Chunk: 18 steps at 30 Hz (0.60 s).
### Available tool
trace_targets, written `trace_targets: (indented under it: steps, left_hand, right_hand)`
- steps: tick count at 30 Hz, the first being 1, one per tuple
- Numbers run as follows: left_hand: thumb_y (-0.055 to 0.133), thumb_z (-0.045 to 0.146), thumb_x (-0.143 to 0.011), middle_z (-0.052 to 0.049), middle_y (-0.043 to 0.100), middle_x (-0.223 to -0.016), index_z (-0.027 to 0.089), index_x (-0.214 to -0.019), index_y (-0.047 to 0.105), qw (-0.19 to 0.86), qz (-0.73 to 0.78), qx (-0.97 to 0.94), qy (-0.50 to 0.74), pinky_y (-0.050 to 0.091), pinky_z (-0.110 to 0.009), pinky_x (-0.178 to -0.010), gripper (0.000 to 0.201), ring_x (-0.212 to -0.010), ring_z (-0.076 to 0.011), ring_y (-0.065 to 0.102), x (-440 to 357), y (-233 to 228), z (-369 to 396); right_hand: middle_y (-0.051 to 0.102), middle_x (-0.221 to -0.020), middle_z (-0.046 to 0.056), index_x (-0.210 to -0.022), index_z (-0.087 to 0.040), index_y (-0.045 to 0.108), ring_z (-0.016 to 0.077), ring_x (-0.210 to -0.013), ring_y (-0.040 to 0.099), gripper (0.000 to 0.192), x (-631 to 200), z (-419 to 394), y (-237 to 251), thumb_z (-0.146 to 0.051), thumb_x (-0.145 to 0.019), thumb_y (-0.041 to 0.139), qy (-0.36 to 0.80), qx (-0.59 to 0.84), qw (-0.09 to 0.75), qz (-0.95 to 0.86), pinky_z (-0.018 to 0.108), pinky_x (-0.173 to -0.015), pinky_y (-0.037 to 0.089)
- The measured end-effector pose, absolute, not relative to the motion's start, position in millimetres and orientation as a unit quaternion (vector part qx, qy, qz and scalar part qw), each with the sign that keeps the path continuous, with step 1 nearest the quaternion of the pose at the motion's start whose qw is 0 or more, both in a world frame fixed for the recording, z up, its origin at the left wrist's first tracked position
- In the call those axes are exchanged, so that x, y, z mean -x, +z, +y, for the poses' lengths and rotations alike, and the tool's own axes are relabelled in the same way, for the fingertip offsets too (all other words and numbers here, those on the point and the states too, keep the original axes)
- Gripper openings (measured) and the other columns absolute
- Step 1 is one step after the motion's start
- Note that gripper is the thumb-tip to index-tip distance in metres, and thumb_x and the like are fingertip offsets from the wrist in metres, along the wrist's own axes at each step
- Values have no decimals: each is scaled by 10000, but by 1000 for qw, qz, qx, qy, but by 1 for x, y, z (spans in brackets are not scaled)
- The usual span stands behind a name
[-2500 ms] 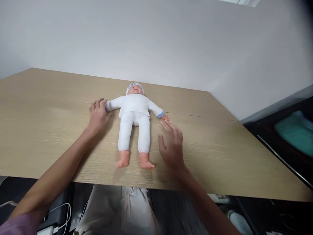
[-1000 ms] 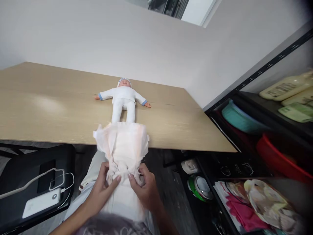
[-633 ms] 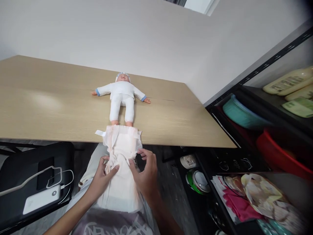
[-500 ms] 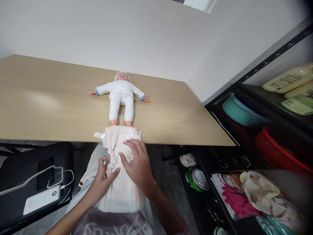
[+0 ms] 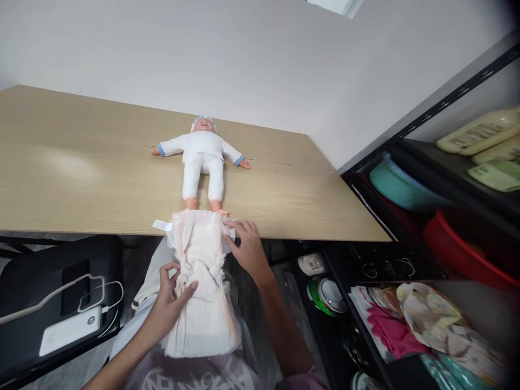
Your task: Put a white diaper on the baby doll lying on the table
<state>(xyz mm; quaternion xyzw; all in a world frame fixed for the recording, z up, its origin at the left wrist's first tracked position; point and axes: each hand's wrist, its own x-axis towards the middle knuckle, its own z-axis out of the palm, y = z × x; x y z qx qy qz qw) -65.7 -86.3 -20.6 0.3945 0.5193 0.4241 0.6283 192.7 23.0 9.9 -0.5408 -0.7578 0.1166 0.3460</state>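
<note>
Both half-curled, the left hand (image 5: 174, 302) and right hand (image 5: 249, 248) are pinching the diaper (image 5: 203, 331) by its sides; it is lying over the lap (image 5: 156, 271), by the table (image 5: 304, 211), where uneven pulling could be tearing its wing (image 5: 229, 232)

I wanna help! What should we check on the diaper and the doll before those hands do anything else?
1. Doll lying on its back on the table: ok.
2. Diaper opened out: ok, its gathered sides show.
3. Left tab sticking out: ok.
4. Right tab sticking out flat: cannot tell, the right hand is at that corner.
5. Left hand on the diaper: ok, at its side.
6. Whole diaper over the table: not ok, most of it is over the person's lap.
</note>
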Motion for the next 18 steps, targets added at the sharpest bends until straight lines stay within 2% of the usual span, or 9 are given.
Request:
trace_targets:
  steps: [3,5,8,11,13,15,18]
  left_hand:
    - [858,737,-901,-25,726,-1148,329,-1291,301,628,517,-394,427,546,-325,-869,793,-936,-202,713,66,-21,-88]
    - [858,739,-901,-23,730,-1143,330,-1297,303,630,521,-391,422,549,-325,-859,795,-928,-203,714,67,-22,-89]
    - [857,733,-900,-28,742,-1154,331,-1313,307,633,529,-384,415,559,-338,-868,797,-947,-215,728,68,-23,-90]
    - [868,718,-890,-34,747,-1161,326,-1323,321,632,533,-376,418,569,-351,-905,800,-994,-226,738,70,-23,-91]
    - [871,718,-888,-32,744,-1153,324,-1324,331,631,534,-374,420,570,-349,-902,798,-997,-228,737,69,-24,-91]
    - [859,715,-909,-23,736,-1138,325,-1332,336,631,534,-378,417,566,-338,-884,777,-975,-221,732,67,-25,-91]
    - [831,690,-962,-19,723,-1151,334,-1351,329,629,527,-387,420,570,-330,-891,729,-976,-206,728,62,-29,-95]
  right_hand:
    - [789,-1176,104,-1230,-234,801,312,-1129,685,207,-192,34,4,-259,-1057,690,141,533,368,-748,473,-1044,568]
    - [798,-1132,97,-1177,-224,791,278,-1038,705,202,-194,40,0,-331,-1094,641,184,541,406,-713,414,-958,586]
    - [791,-1008,74,-1190,-204,757,235,-887,699,341,-204,48,-7,-473,-1142,554,227,581,458,-633,348,-817,574]
    - [778,-967,69,-1247,-194,735,228,-829,682,402,-216,50,-10,-500,-1149,493,216,615,486,-582,341,-769,565]
    - [797,-1059,105,-1232,-199,734,249,-884,697,375,-214,44,-6,-471,-1143,491,153,637,501,-566,389,-842,592]
    - [801,-1155,137,-1225,-208,742,290,-1019,717,325,-199,34,6,-429,-1143,517,69,641,500,-579,473,-981,603]
    - [785,-1358,154,-1402,-214,723,310,-1304,698,331,-157,16,25,-344,-1179,516,51,573,449,-684,539,-1194,555]
